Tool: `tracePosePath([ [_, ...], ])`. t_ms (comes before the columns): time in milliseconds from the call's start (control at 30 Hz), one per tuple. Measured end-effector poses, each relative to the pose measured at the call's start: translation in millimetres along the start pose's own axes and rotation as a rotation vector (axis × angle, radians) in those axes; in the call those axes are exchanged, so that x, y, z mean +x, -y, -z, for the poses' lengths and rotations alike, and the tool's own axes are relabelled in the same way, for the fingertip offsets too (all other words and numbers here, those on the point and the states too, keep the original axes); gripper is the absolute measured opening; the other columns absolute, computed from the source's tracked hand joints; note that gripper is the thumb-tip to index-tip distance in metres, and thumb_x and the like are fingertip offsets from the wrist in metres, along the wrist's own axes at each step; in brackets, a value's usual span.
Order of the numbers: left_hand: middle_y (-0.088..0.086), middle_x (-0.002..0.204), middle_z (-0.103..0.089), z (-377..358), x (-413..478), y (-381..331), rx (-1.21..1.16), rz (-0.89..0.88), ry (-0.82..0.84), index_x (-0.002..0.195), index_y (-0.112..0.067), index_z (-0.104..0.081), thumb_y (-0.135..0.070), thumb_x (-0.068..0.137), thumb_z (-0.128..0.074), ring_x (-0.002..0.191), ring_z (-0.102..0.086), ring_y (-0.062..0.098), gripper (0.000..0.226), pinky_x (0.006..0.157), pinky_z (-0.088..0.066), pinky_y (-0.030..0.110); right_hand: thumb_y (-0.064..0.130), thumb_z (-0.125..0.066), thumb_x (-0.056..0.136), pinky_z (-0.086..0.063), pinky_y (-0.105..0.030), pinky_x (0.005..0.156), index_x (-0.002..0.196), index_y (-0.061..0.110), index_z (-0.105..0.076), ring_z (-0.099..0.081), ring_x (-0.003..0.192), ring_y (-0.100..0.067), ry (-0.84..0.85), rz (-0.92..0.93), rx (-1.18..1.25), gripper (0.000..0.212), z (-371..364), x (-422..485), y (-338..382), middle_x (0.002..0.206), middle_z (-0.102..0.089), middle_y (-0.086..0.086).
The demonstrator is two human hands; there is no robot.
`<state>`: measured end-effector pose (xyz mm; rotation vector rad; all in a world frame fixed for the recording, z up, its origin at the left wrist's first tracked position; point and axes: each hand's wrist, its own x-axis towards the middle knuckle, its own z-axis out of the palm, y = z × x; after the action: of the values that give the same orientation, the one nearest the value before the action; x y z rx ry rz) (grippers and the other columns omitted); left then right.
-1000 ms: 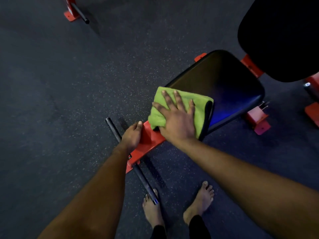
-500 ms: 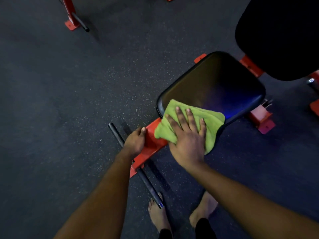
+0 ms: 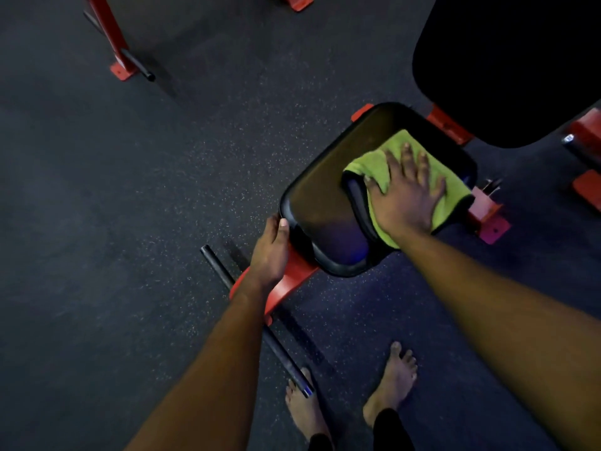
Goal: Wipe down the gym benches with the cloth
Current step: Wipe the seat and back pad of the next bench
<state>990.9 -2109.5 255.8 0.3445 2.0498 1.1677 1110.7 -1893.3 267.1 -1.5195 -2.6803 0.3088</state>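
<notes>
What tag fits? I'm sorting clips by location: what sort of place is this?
Most likely a gym: a black padded bench seat on a red steel frame, a speckled rubber floor, and another red equipment foot nearby.

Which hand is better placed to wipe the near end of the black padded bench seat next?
Right. The right hand lies flat on the green folded cloth on the black padded bench seat. The left hand rests at the seat's near edge over the red metal frame, without a cloth.
</notes>
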Motion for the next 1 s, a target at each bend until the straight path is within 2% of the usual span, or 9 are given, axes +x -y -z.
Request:
tracePosePath([
  [100, 0.001, 0.156, -0.033, -1, 1, -1, -0.034, 0.022, -0.009, 0.153, -0.013, -0.028, -0.047, 0.103, -0.034, 0.145, -0.027, 0.016, 0.06, 0.119, -0.019, 0.031, 0.061, -0.039, 0.093, -0.012, -0.063, 0.115, 0.153, 0.034, -0.03, -0.01, 0.152, -0.024, -0.018, -0.106, 0.051, 0.066, -3, -36, 13, 0.166, -0.012, 0.004],
  [200, 0.0, 0.149, -0.044, 2, -2, -5, 0.016, -0.031, -0.007, 0.147, -0.013, -0.04, -0.047, 0.103, -0.033, 0.138, -0.038, 0.015, 0.057, 0.117, -0.028, 0.036, 0.059, -0.04, 0.092, -0.012, -0.063, 0.115, 0.153, 0.033, -0.03, -0.008, 0.152, -0.026, -0.003, -0.113, 0.061, 0.066, -6, -73, 31, 0.166, -0.012, 0.004],
  [300, -0.006, 0.119, -0.06, 12, -12, -17, 0.083, -0.161, -0.083, 0.124, -0.011, -0.059, -0.038, 0.106, -0.033, 0.111, -0.054, 0.01, 0.042, 0.099, -0.044, 0.033, 0.057, -0.048, 0.091, -0.015, -0.061, 0.115, 0.151, 0.034, -0.034, -0.009, 0.152, -0.024, 0.055, -0.053, 0.1, 0.067, -2, -106, 44, 0.165, -0.015, 0.005],
  [400, -0.005, 0.097, -0.068, 17, -25, -43, 0.063, -0.242, -0.142, 0.1, -0.014, -0.067, -0.048, 0.099, -0.038, 0.093, -0.062, 0.014, 0.045, 0.084, -0.048, 0.036, 0.051, -0.064, 0.085, -0.016, -0.057, 0.114, 0.149, 0.036, -0.037, -0.011, 0.152, -0.02, 0.136, -0.014, 0.204, 0.071, 11, -120, 49, 0.164, -0.02, 0.008],
  [533, -0.013, 0.075, -0.066, 4, -31, -91, 0.246, -0.175, 0.087, 0.086, -0.022, -0.067, -0.054, 0.093, -0.055, 0.075, -0.063, 0.007, 0.035, 0.062, -0.044, 0.016, 0.03, -0.078, 0.078, -0.019, -0.057, 0.115, 0.151, 0.038, -0.03, -0.017, 0.149, -0.016, 0.352, -0.07, 0.577, 0.087, 37, -112, 36, 0.163, -0.017, 0.012],
  [633, 0.002, 0.081, -0.069, -17, -26, -107, 0.567, -0.13, 0.179, 0.09, -0.014, -0.07, -0.06, 0.086, -0.061, 0.082, -0.066, 0.02, 0.047, 0.068, -0.05, 0.028, 0.015, -0.075, 0.08, -0.029, -0.052, 0.113, 0.142, 0.026, -0.046, -0.038, 0.139, -0.02, 0.21, -0.252, 0.785, 0.069, 57, -93, 11, 0.152, -0.039, 0.005],
  [733, 0.012, 0.105, -0.067, -36, -21, -106, 0.774, -0.156, 0.126, 0.104, -0.012, -0.068, -0.058, 0.081, -0.068, 0.107, -0.058, 0.03, 0.051, 0.085, -0.051, 0.038, 0.017, -0.076, 0.079, -0.034, -0.047, 0.107, 0.133, 0.023, -0.055, -0.047, 0.128, -0.024, 0.194, -0.335, 0.588, 0.058, 62, -74, -12, 0.137, -0.053, 0.0],
  [900, 0.008, 0.115, -0.063, -57, -24, -109, 0.818, -0.195, 0.054, 0.115, -0.015, -0.055, -0.037, 0.087, -0.068, 0.121, -0.043, 0.03, 0.038, 0.096, -0.035, 0.041, 0.025, -0.081, 0.078, -0.04, -0.039, 0.102, 0.128, 0.023, -0.059, -0.057, 0.116, -0.023, 0.317, -0.269, 0.54, 0.054, 61, -63, -21, 0.119, -0.064, 0.0],
  [1000, 0.003, 0.111, -0.063, -63, -27, -122, 0.806, -0.248, 0.102, 0.112, -0.019, -0.051, -0.031, 0.087, -0.066, 0.116, -0.044, 0.028, 0.031, 0.095, -0.03, 0.042, 0.03, -0.077, 0.081, -0.047, -0.039, 0.091, 0.096, 0.025, -0.061, -0.062, 0.103, -0.029, 0.404, -0.248, 0.509, 0.022, 71, -58, -26, 0.094, -0.064, -0.003],
])
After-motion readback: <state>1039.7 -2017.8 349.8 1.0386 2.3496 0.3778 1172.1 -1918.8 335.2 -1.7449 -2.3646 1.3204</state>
